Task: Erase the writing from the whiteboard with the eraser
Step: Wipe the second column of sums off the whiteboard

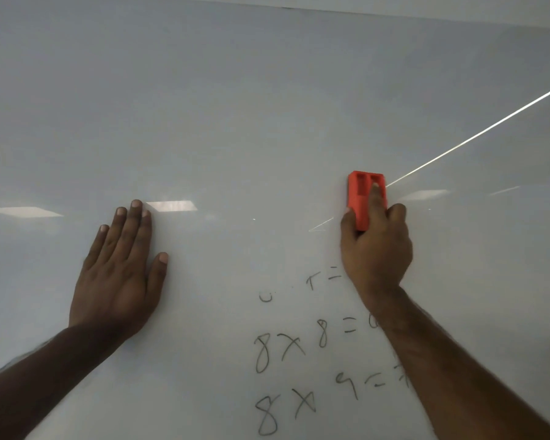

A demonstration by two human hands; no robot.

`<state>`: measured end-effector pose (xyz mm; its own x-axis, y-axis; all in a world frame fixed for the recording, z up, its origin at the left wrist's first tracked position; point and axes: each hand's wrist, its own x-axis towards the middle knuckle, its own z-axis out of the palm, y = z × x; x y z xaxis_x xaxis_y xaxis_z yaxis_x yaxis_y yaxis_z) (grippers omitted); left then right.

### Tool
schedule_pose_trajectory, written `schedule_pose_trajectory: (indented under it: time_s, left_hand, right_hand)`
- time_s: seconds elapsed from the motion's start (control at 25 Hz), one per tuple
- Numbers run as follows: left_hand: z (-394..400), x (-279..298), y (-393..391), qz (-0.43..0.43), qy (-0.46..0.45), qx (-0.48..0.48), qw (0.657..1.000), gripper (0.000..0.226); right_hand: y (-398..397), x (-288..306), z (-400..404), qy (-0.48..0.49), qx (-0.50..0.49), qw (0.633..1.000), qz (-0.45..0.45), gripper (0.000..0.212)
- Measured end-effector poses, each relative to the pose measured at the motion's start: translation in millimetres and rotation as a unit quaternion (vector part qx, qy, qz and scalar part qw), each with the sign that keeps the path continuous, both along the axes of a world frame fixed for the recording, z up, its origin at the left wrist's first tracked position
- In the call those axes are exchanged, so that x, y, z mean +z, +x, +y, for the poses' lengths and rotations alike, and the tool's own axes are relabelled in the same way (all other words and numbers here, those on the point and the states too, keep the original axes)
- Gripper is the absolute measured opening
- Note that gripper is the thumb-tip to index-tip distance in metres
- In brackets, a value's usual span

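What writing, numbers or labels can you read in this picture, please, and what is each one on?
All of it is handwriting on the whiteboard; the red eraser shows no label.
"8 x 8 =": its answer is hidden behind the right forearm.
"8 x 9 =": its answer is likewise covered.
Partly wiped line above: only stray strokes and "=" remain, so it cannot be read.

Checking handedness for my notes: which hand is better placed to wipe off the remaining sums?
The right hand: it already grips the red eraser against the whiteboard, just above the remaining writing. The left hand lies flat and empty, off to the side.
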<state>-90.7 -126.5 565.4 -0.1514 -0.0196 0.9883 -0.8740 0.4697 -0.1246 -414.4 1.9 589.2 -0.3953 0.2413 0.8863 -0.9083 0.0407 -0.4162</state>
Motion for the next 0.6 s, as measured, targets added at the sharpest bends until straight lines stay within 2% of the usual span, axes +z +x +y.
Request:
schedule_pose_trajectory:
  time_s: [0.08, 0.24, 0.4, 0.48, 0.6]
  left_hand:
    - [-0.1, -1.5, -1.2, 0.0, -0.002, -0.002, 1.0, 0.07]
    - [0.5, -3.7, -1.3, -0.008, 0.003, 0.0, 1.0, 0.07]
    - [-0.3, -4.8, 2.3, -0.015, 0.016, 0.003, 1.0, 0.07]
    - [-1.4, -6.4, 3.5, -0.019, 0.012, 0.003, 1.0, 0.07]
    - [-3.9, -9.2, 4.0, -0.022, 0.003, -0.001, 1.0, 0.069]
  right_hand:
    - [31.1, -5.7, -8.2, 0.0, 0.015, 0.999, 0.05, 0.061]
    - [102.3, -31.9, -31.2, 0.042, 0.04, 0.976, 0.211, 0.061]
    - [116.3, -57.9, -37.8, 0.097, 0.021, 0.939, 0.329, 0.06]
    - [97.2, -62.2, -31.1, 0.101, 0.004, 0.931, 0.35, 0.06]
    - [56.7, -55.9, -16.1, 0.088, -0.003, 0.951, 0.297, 0.06]
